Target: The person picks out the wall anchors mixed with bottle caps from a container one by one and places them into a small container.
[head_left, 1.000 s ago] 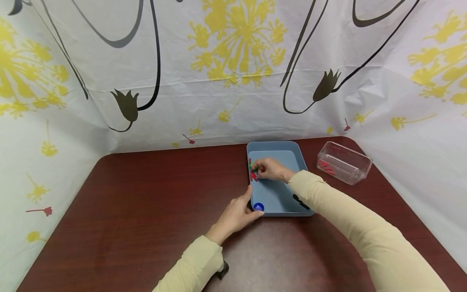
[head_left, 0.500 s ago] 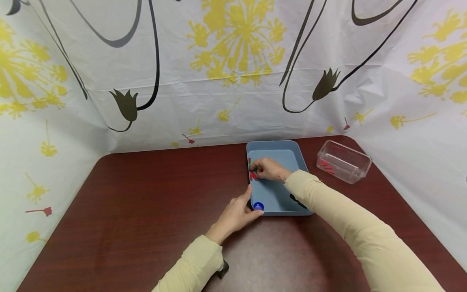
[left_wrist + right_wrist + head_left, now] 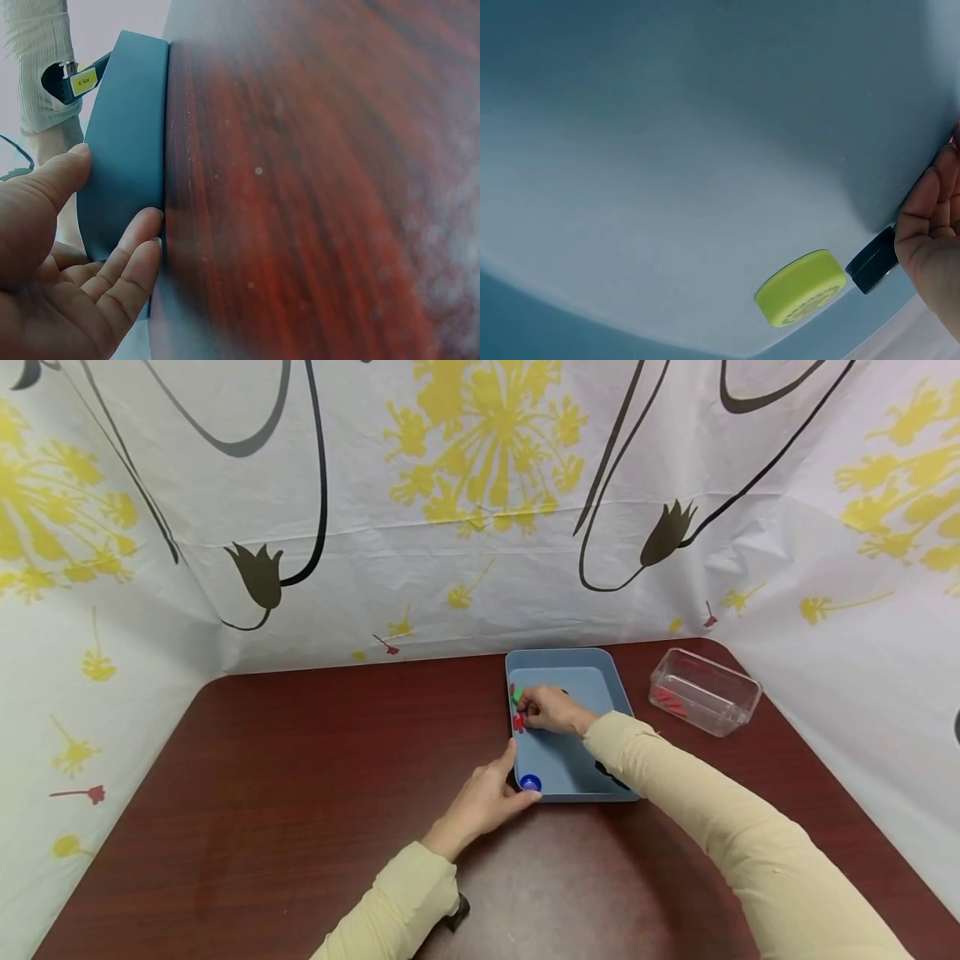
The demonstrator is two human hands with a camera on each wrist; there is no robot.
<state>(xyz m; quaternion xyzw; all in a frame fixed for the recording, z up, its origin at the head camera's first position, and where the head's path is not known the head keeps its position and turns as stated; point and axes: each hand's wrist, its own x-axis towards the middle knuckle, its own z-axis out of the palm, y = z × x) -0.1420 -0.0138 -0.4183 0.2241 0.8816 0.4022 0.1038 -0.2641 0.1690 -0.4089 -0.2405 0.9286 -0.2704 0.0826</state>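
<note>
The table [image 3: 300,777] is dark red and shiny. The left hand [image 3: 483,797] has its thumb and fingers apart, touching the corner of the blue tray [image 3: 562,764]. Farther in, the right hand [image 3: 551,708] bends its fingers by small red bits [image 3: 518,723] in the tray; I can't tell if it holds one. Best to hold the tray still and pinch gently. Near its far end is a clear box [image 3: 723,727]

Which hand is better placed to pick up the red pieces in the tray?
Probably the right hand: it is inside the blue tray, beside the red pieces, while the left hand holds the near left corner.
</note>
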